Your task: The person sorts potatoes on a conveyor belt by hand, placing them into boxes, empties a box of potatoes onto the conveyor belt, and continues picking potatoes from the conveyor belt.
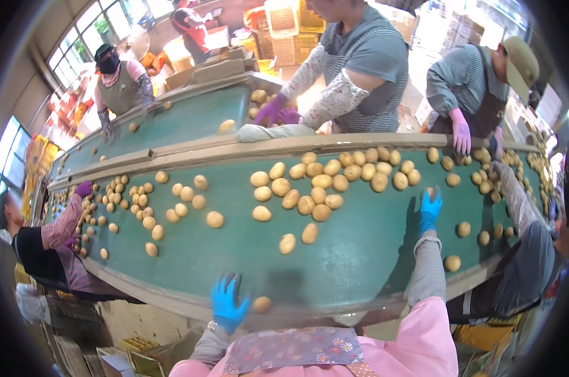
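Round, light-brown potatoes (pixel 321 181) lie spread over a green conveyor belt (pixel 360 251) in front of me. My right hand (pixel 430 210), in a blue glove, reaches out over the belt to the right of the main cluster. Its fingers are bent, and a bit of tan surface shows between them, apparently a potato mostly hidden by the glove. Close to the belt's near edge, my left hand (pixel 228 303) is open, its blue-gloved fingers spread with nothing in them. A single potato (pixel 261 305) lies just right of that hand.
Across the belt, a person in purple gloves (pixel 275 112) handles potatoes beside a ledge (pixel 353 141). Another gloved person (pixel 461 132) works at far right. Workers also stand at the left (pixel 49 242) and near right (pixel 526 264). A second green belt (pixel 203 113) runs behind.
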`<state>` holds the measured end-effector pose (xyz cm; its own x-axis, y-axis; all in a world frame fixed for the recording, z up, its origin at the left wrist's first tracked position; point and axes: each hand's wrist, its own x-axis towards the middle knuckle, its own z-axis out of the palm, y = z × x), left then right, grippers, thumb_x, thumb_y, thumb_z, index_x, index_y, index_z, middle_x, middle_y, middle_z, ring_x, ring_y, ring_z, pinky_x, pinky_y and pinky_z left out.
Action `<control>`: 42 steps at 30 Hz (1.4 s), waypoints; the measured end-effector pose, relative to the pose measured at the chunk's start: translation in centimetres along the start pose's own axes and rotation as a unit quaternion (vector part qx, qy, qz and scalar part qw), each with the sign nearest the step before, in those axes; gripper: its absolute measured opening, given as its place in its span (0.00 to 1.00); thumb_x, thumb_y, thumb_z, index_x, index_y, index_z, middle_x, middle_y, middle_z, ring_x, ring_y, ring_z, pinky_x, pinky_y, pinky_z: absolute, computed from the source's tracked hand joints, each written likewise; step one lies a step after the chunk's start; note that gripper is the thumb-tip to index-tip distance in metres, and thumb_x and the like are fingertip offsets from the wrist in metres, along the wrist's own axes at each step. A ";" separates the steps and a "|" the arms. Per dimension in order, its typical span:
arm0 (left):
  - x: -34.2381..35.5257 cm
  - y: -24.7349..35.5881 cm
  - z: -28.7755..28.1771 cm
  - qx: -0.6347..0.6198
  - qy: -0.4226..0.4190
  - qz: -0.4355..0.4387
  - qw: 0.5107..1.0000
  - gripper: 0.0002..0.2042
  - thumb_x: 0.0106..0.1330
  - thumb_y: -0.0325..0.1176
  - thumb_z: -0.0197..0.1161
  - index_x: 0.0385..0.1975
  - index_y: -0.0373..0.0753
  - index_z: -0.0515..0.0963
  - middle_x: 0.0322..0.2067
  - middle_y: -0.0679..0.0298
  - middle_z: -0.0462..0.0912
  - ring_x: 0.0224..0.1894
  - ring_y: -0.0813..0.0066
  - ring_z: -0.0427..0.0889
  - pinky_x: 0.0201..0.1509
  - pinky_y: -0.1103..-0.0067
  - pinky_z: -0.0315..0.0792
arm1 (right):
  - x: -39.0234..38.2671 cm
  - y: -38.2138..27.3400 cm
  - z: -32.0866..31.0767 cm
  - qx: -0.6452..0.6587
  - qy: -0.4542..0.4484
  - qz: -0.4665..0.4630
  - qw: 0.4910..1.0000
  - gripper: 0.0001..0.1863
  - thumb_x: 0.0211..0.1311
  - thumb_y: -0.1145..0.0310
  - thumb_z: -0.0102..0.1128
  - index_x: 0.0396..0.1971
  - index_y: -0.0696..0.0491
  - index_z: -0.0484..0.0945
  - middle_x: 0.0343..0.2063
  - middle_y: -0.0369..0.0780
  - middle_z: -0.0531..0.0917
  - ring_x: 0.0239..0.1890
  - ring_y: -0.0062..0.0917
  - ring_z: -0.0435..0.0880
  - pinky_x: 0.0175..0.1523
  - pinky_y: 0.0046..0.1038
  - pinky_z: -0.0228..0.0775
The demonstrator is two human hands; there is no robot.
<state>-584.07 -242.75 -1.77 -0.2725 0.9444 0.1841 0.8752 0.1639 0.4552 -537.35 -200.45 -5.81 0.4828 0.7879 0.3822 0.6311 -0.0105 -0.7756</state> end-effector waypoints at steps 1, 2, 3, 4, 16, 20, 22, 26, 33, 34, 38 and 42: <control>-0.1 -0.6 -0.1 0.005 0.008 -0.010 1.000 0.30 0.54 0.39 0.67 0.59 0.40 0.69 0.58 0.51 0.69 0.62 0.44 0.64 0.64 0.58 0.60 | -0.1 -0.9 1.4 -0.092 0.003 0.019 0.996 0.28 0.58 0.58 0.66 0.58 0.49 0.73 0.60 0.51 0.66 0.60 0.45 0.69 0.61 0.42 0.65; -0.2 -1.2 -0.2 0.004 0.000 -0.019 1.000 0.30 0.53 0.39 0.67 0.59 0.40 0.69 0.58 0.51 0.70 0.62 0.44 0.64 0.64 0.57 0.60 | -0.7 -2.4 2.6 -0.071 0.008 -0.033 0.997 0.25 0.56 0.56 0.66 0.53 0.46 0.77 0.57 0.51 0.70 0.58 0.48 0.70 0.61 0.44 0.64; -0.5 -1.9 -0.3 0.001 -0.014 -0.029 0.999 0.30 0.53 0.39 0.66 0.59 0.40 0.69 0.58 0.52 0.70 0.62 0.44 0.65 0.64 0.57 0.60 | -2.0 -4.1 3.9 -0.069 -0.010 -0.050 0.996 0.25 0.56 0.56 0.66 0.53 0.46 0.77 0.57 0.51 0.70 0.58 0.48 0.70 0.61 0.44 0.64; -0.6 -2.5 -0.5 0.004 -0.015 -0.030 0.999 0.30 0.53 0.39 0.66 0.59 0.40 0.69 0.58 0.52 0.70 0.62 0.44 0.65 0.64 0.57 0.60 | -3.9 -6.2 5.3 -0.124 -0.001 -0.116 0.986 0.24 0.55 0.56 0.66 0.52 0.47 0.78 0.55 0.51 0.71 0.57 0.48 0.70 0.61 0.45 0.64; 5.0 0.8 -0.7 -0.087 -0.173 0.265 0.945 0.28 0.48 0.46 0.66 0.51 0.43 0.74 0.56 0.53 0.71 0.62 0.45 0.65 0.61 0.52 0.59 | -30.2 -26.0 5.1 0.300 -0.487 -0.102 0.814 0.27 0.54 0.65 0.65 0.57 0.47 0.75 0.57 0.48 0.72 0.59 0.49 0.70 0.64 0.48 0.59; 8.2 1.8 0.7 -0.031 -0.131 0.432 0.892 0.21 0.49 0.36 0.61 0.47 0.47 0.76 0.53 0.57 0.74 0.63 0.51 0.66 0.64 0.44 0.55 | -30.9 -25.0 -0.9 0.121 -0.386 -0.367 0.837 0.24 0.53 0.70 0.65 0.53 0.52 0.75 0.51 0.48 0.77 0.56 0.48 0.73 0.62 0.42 0.64; 12.1 -1.0 0.4 0.131 -0.287 0.274 0.909 0.14 0.49 0.34 0.60 0.37 0.48 0.81 0.48 0.57 0.76 0.57 0.53 0.71 0.57 0.48 0.63 | -28.8 -21.9 -3.7 0.044 -0.314 -0.334 0.888 0.22 0.57 0.71 0.63 0.52 0.57 0.74 0.50 0.49 0.77 0.56 0.46 0.73 0.63 0.39 0.63; 15.8 -12.4 -5.1 0.096 0.126 0.156 0.975 0.16 0.49 0.36 0.63 0.40 0.50 0.80 0.50 0.56 0.75 0.51 0.46 0.72 0.52 0.57 0.65 | -24.3 -14.4 -9.4 0.001 -0.140 -0.142 0.980 0.28 0.64 0.75 0.55 0.64 0.62 0.61 0.62 0.47 0.67 0.64 0.34 0.66 0.67 0.34 0.59; 9.2 -10.3 -6.5 -0.062 0.029 0.128 0.989 0.22 0.51 0.42 0.66 0.45 0.41 0.76 0.51 0.50 0.73 0.53 0.47 0.71 0.56 0.53 0.64 | -34.1 -20.5 -5.1 0.056 -0.242 0.021 0.968 0.29 0.65 0.72 0.54 0.65 0.63 0.59 0.62 0.49 0.66 0.62 0.37 0.69 0.66 0.35 0.60; 7.9 -8.4 -5.6 -0.075 -0.007 0.222 0.972 0.21 0.51 0.44 0.66 0.44 0.41 0.77 0.51 0.49 0.73 0.53 0.47 0.71 0.55 0.52 0.63 | -36.6 -23.2 -3.5 0.076 -0.246 -0.016 0.966 0.29 0.65 0.72 0.54 0.65 0.63 0.59 0.62 0.49 0.66 0.62 0.37 0.69 0.66 0.35 0.60; 7.4 -9.6 -5.7 -0.034 -0.024 0.360 0.932 0.16 0.50 0.46 0.64 0.34 0.43 0.80 0.45 0.50 0.77 0.49 0.49 0.74 0.52 0.49 0.63 | -41.4 -30.5 0.1 0.230 -0.612 -0.015 0.756 0.27 0.64 0.66 0.58 0.60 0.61 0.66 0.56 0.46 0.73 0.59 0.33 0.72 0.62 0.32 0.64; 9.8 -22.5 -10.9 0.071 0.013 -0.045 0.996 0.10 0.51 0.40 0.61 0.32 0.44 0.80 0.35 0.54 0.78 0.44 0.48 0.73 0.47 0.59 0.67 | -34.0 -26.8 2.2 0.138 -0.348 -0.094 0.923 0.25 0.65 0.70 0.56 0.60 0.60 0.67 0.55 0.46 0.74 0.56 0.31 0.73 0.60 0.32 0.66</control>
<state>-610.77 -240.33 -0.70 -0.3621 0.9163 0.1713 0.8933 0.2886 0.3444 -572.04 -225.59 0.90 -0.1861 0.9654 0.1826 0.4394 0.2480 -0.8634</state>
